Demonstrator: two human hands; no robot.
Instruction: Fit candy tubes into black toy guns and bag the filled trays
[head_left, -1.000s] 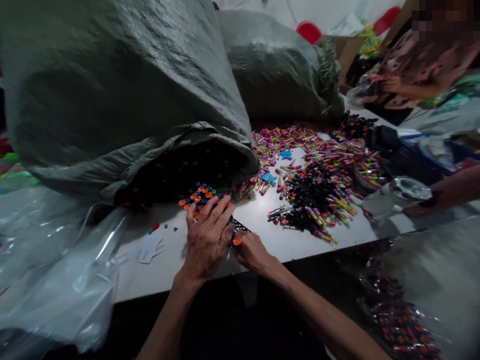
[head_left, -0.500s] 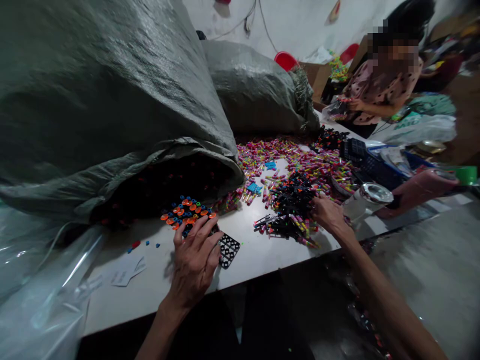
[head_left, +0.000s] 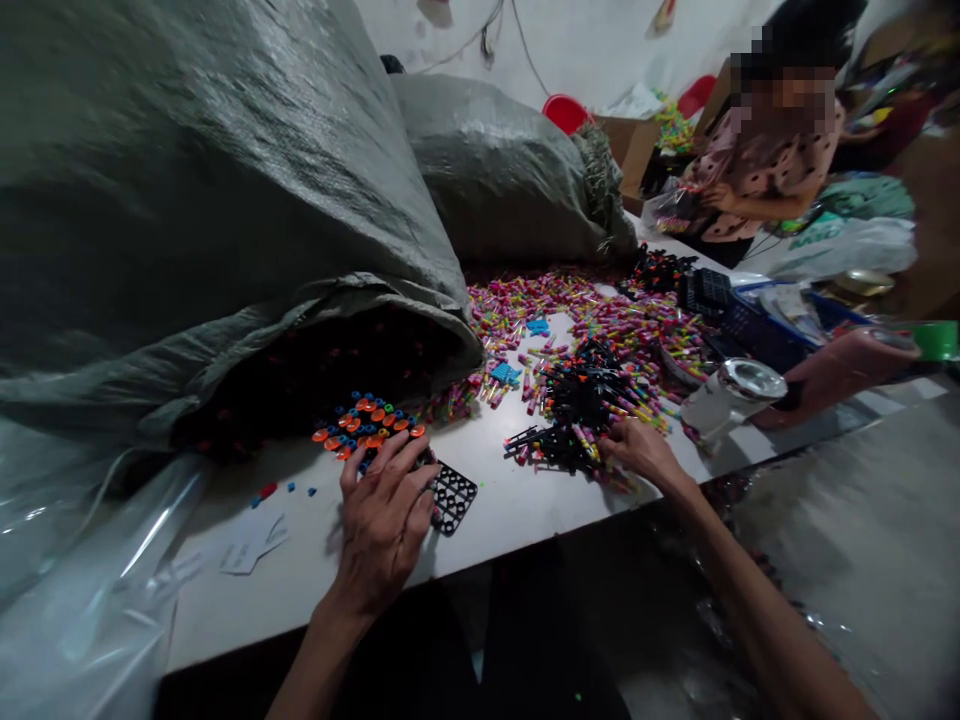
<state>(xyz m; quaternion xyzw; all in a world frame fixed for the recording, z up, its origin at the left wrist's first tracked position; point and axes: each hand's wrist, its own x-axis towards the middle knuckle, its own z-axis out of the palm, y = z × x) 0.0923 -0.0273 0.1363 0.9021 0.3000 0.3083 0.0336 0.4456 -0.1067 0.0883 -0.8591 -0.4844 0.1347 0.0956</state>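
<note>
Left hand [head_left: 382,520], lower centre, lies flat with fingers spread, pinning the black grid tray [head_left: 450,497] (steadying it). Right hand [head_left: 637,450], centre right, reaches into black parts pile [head_left: 581,400]; its closure can't be told.

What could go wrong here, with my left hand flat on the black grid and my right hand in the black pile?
1. The black grid lies close to the table's front edge; a slip of the left hand might push it off.
2. The right hand digs into the tangled black pieces; pulling could drag several, plus the colourful tubes, over the edge.
3. The open sack could spill onto the orange and blue caps.
</note>
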